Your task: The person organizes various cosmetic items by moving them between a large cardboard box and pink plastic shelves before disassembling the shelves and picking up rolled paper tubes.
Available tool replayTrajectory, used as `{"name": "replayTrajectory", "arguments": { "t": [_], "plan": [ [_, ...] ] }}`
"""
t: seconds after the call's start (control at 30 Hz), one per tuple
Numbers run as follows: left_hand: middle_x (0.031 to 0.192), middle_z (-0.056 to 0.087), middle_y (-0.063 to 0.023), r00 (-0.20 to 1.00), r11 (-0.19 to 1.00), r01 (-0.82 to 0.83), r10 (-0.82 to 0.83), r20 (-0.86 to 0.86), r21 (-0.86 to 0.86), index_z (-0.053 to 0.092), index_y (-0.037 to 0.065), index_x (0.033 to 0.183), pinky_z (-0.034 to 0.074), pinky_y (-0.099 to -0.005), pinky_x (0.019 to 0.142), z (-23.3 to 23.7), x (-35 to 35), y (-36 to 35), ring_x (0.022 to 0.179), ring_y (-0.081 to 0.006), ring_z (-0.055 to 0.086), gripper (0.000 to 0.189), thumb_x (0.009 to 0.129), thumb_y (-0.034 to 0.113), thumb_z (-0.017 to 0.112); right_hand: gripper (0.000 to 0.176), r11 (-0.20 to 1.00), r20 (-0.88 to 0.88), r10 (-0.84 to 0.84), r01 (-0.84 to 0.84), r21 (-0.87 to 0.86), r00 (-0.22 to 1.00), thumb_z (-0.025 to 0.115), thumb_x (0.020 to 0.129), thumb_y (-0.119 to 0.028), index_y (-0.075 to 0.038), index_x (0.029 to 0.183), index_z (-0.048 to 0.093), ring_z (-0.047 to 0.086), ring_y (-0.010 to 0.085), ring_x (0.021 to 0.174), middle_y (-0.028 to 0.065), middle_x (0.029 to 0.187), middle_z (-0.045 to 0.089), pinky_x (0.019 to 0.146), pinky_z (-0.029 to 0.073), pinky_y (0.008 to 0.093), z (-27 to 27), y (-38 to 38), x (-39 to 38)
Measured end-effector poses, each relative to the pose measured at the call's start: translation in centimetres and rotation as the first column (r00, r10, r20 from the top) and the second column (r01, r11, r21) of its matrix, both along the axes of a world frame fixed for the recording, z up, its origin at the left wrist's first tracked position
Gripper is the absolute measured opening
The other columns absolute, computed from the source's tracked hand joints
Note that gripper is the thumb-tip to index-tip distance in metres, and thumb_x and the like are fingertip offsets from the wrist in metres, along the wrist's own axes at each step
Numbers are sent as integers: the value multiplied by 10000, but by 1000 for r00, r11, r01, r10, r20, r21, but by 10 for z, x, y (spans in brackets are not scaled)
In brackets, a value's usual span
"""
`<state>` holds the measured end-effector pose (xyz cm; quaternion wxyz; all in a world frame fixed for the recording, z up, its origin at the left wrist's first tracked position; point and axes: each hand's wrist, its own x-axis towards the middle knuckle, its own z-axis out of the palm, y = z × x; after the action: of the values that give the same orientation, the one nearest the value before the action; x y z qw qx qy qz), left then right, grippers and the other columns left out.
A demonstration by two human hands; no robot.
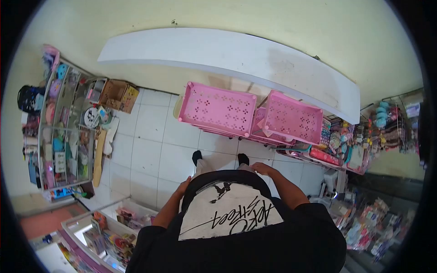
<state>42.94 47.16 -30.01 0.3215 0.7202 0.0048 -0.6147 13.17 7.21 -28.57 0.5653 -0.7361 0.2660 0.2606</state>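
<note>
I look straight down my own body onto a white tiled floor [150, 150]. My left hand [183, 186] hangs at my left hip, fingers loosely apart and holding nothing. At the waist of my black printed shirt, my right hand [262, 169] rests with nothing in it either. Two pink perforated plastic baskets [217, 109] [293, 117] stand stacked on others just ahead of my feet [196, 157]. Neither hand touches them.
A long white shelf [236, 57] runs along the wall above the baskets. A glass display case [63, 127] with small goods stands at the left, a cardboard box [119, 94] beyond it. Another glass counter [100, 227] is at the lower left. Racks of toys and accessories [364, 141] crowd the right.
</note>
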Motion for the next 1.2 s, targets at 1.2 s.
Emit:
{"name": "replayTrajectory", "arguments": {
  "t": [1.2],
  "plan": [
    [1130, 643, -200, 709, 762, 646, -572, 412, -54, 530, 33, 1283, 496, -404, 911, 128, 203, -37, 1021, -357, 638, 505, 869, 296, 651, 364, 607, 604, -341, 659, -445, 721, 629, 860, -239, -54, 1170, 583, 539, 355, 1097, 164, 1118, 571, 958, 433, 444, 77, 86, 264]
  ]
}}
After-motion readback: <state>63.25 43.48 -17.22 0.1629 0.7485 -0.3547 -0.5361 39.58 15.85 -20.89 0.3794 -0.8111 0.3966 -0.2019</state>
